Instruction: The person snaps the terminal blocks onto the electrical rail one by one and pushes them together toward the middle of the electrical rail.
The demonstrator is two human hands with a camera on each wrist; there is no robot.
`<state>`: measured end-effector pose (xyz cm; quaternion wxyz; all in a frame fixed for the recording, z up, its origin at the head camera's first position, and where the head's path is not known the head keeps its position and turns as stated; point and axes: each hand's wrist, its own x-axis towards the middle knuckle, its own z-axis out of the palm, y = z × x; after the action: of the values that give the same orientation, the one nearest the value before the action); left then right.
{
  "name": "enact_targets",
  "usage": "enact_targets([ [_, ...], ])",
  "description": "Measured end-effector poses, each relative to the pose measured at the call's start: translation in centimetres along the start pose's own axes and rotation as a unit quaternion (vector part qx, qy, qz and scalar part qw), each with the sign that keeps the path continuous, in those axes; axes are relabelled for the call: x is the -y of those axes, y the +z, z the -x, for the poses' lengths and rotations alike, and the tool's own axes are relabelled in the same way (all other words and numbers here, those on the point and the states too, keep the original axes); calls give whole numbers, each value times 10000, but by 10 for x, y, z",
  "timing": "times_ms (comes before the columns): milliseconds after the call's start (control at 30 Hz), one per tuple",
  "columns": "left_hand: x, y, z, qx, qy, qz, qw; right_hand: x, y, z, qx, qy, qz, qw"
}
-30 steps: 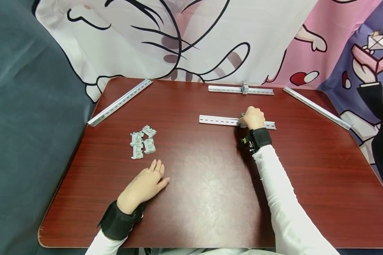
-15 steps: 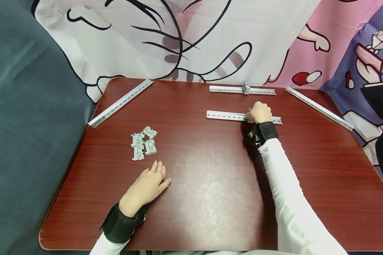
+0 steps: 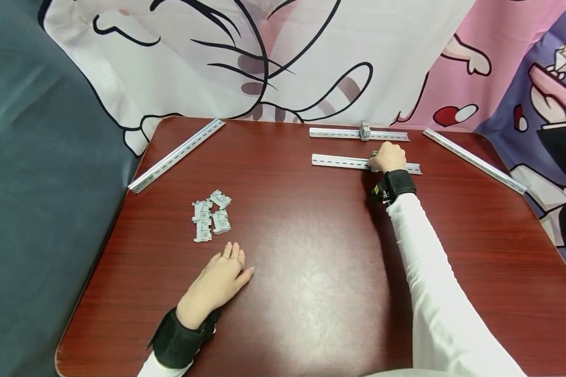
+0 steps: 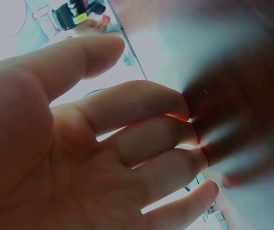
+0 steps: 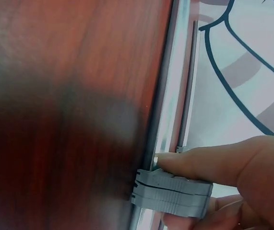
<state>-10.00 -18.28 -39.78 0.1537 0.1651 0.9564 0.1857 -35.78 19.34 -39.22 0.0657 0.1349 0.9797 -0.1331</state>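
Note:
My right hand (image 3: 389, 157) pinches grey terminal blocks (image 5: 172, 194) seated on a slotted metal DIN rail (image 3: 339, 161) toward the back of the table. In the right wrist view, the thumb and fingers hold the blocks from either side, and the rail (image 5: 172, 81) runs out from under them. My left hand (image 3: 217, 285) rests on the tabletop at the front left with fingers spread and nothing held. Just beyond its fingertips lie several loose light grey terminal blocks (image 3: 203, 229) in a flat cluster.
Behind the held rail, another DIN rail (image 3: 335, 133) lies near the back edge with grey blocks (image 3: 365, 131) mounted on it. Slanted rails lie at both sides, a left rail (image 3: 176, 155) and a right rail (image 3: 474, 160). A printed curtain (image 3: 311, 63) hangs behind the brown table (image 3: 283, 314).
The right hand has moved away from the body and slightly right, and the gripped rail has slid with it toward the rear rail. The left hand stays about where it was.

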Motion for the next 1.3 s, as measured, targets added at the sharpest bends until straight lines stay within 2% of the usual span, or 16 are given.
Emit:
enact_targets([
  [133,0,0,-1,-115,10,-28,9999,1,0,-7,5,-69,80,9999],
  [400,1,0,-3,-88,-90,57,9999,3,-1,-20,43,-116,12,9999],
  [700,1,-2,-4,-185,-37,-14,9998,3,3,-37,-44,-303,66,9995],
  [967,0,-1,-6,-189,-128,-186,9996,7,4,-40,-87,-334,37,9994],
  [1167,0,0,-7,-349,-56,-387,9986,13,-1,-41,-22,-333,47,9994],
  [1300,1,1,-8,-586,84,-480,9971,14,-1,-44,58,-298,42,9995],
])
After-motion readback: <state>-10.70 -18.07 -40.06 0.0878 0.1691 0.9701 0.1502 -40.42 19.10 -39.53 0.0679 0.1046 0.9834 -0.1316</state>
